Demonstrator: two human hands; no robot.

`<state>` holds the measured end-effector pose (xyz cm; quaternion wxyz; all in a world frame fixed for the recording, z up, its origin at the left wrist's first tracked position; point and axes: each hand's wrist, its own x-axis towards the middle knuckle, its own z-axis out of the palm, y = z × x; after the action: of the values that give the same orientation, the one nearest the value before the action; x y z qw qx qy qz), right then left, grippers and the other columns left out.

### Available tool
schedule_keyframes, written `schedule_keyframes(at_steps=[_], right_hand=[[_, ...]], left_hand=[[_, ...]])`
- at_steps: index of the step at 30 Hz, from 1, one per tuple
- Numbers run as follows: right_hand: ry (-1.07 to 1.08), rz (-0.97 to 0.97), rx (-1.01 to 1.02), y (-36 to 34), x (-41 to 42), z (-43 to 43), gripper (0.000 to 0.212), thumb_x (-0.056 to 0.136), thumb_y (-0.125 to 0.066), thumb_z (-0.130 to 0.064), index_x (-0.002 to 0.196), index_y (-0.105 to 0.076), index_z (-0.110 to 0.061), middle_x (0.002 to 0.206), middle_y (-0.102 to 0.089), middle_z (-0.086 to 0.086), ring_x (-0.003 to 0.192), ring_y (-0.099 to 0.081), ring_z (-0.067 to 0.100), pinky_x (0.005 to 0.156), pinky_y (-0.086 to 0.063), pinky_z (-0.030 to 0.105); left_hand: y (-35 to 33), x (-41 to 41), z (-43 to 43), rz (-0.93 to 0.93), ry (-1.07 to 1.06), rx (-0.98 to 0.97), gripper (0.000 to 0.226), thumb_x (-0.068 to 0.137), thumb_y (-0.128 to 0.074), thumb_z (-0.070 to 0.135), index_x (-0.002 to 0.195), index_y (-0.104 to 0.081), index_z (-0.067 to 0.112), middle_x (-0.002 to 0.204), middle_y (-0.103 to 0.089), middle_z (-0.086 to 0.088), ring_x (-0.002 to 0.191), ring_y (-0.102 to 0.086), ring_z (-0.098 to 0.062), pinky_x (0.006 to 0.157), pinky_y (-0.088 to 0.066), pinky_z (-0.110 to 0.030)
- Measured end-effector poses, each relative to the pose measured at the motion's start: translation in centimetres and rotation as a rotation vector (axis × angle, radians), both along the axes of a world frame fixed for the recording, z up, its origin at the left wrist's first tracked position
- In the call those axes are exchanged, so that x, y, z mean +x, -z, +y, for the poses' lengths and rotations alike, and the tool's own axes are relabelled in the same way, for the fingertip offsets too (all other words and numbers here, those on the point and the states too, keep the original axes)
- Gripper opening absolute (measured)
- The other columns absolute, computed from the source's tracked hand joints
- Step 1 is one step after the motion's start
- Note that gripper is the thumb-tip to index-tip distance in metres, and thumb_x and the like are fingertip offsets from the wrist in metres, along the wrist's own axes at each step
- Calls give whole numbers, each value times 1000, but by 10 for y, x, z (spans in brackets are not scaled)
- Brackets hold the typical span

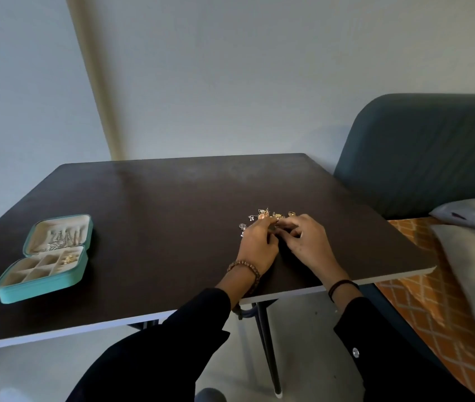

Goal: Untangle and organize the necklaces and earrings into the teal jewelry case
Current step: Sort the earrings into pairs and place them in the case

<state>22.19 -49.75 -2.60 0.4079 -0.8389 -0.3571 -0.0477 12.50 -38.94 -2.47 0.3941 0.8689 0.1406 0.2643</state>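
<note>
Meeting over the right half of the dark worktop (172, 195), in the head view, the left hand (258, 242) and right hand (308, 242) closed on the tangle (263, 216) from its near side. The tangle, a small heap of gold and silver pieces, lay on the worktop just beyond the knuckles, its far edge fanning out past the fingertips. The left fingers (264, 225) were curled, tips pinched into the heap. The right fingers (289, 227) were curled likewise, tips touching the left ones at the heap's near edge. Which strand each pinch held was hidden beneath the hands.

The relation that mattered ran sideways. The case (13, 293) lay open on the worktop well apart to the left, near the front-left edge, with bare worktop between it and the hands. Its long axis ran from the near edge toward the far side, with the lid laid back at the far end. Silver pieces hung in the lid and gold ones sat in the tray's far-right compartment; the other compartments looked empty. The left hand was the nearer to it, so a freed piece would probably travel leftward in that hand. No freed piece showed, so the untangling seemed under way and far from done.

No brand, label or writing could be read anywhere; the case's outside was plain teal.
</note>
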Motion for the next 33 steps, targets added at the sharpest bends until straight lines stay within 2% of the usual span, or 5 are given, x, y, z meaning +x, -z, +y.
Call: schedule_keyframes(at_steps=[6,9,13,17,33], right_hand=[[-19,-21,-15,3,0,-1,9,93,-73,-19,101,-75,-15,104,-63,-3,88,-64,9,79,-55,26],[-52,13,42,3,-2,-3,8,95,-71,-22,97,-74,-15,99,-68,-5,88,-65,2,76,-49,11],[-76,95,104,1,-8,-6,17,95,-71,-36,96,-75,-19,93,-74,-11,89,-66,-6,73,-46,3],[-103,149,132,-2,-13,-7,25,92,-71,-47,93,-75,-22,86,-76,-10,84,-71,1,73,-55,18],[-218,267,312,-21,-62,-30,15,96,-72,-24,107,-76,-15,98,-79,-1,94,-75,14,95,-59,40]], left_hand=[[3,5,2,40,20,100,44,89,-52,1,129,-61,17,117,-67,-5,112,-60,-19,100,-50,-33],[4,4,2,44,8,77,42,88,-53,2,127,-61,19,116,-66,-3,110,-60,-18,97,-52,-38],[2,-2,3,14,-39,24,28,92,-61,8,116,-67,21,109,-71,1,103,-66,-14,95,-54,-34],[0,-10,5,-31,-108,-60,19,90,-69,13,107,-73,22,97,-75,3,94,-69,-10,91,-57,-32],[-20,-54,-15,-186,-169,12,12,85,-76,19,94,-74,26,86,-74,13,80,-68,-1,78,-60,-29]])
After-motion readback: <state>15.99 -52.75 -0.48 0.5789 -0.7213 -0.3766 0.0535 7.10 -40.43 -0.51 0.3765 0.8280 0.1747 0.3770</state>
